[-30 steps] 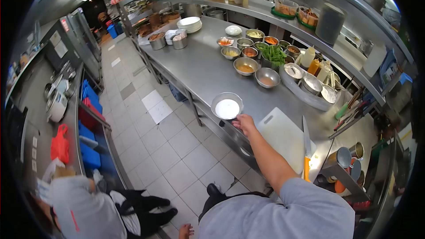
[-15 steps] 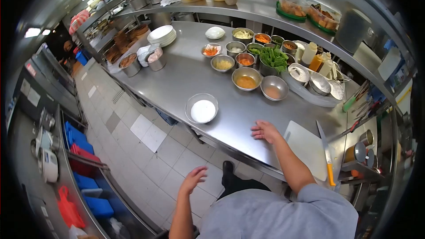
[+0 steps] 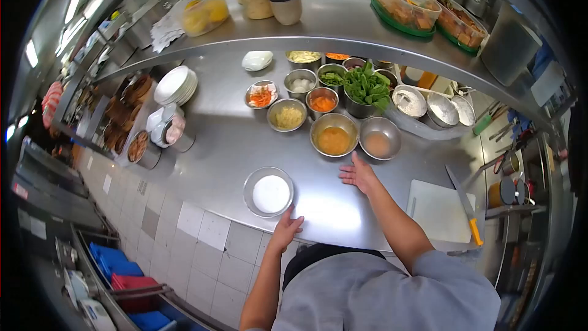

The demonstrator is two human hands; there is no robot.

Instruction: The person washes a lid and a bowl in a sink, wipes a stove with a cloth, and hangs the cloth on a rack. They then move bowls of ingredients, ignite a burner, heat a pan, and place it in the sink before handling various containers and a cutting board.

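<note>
My left hand [image 3: 286, 230] is at the front edge of the steel table, its fingers apart and its fingertips right by the rim of a metal bowl of white powder [image 3: 269, 195]. My right hand [image 3: 359, 175] hovers over the tabletop with nothing in it, fingers spread. Just beyond it stand a metal bowl with yellow-orange liquid [image 3: 334, 140] and a smaller bowl with a little pinkish-brown liquid [image 3: 378, 144]. Behind these sit a bowl of chopped pale yellow pieces [image 3: 286, 116], a pot of orange pieces [image 3: 322, 103] and a pot of leafy greens [image 3: 367, 89].
To the right lies a white cutting board [image 3: 432, 214] with an orange-handled knife [image 3: 467, 211] across its edge. Stacked white plates [image 3: 176, 86] stand at the left. A steel shelf [image 3: 331, 21] runs above the table's back, holding plastic tubs.
My left hand has risen from over the floor to beside the white-powder bowl. My right hand has moved closer to the two liquid bowls. The view has shifted nearer the table.
</note>
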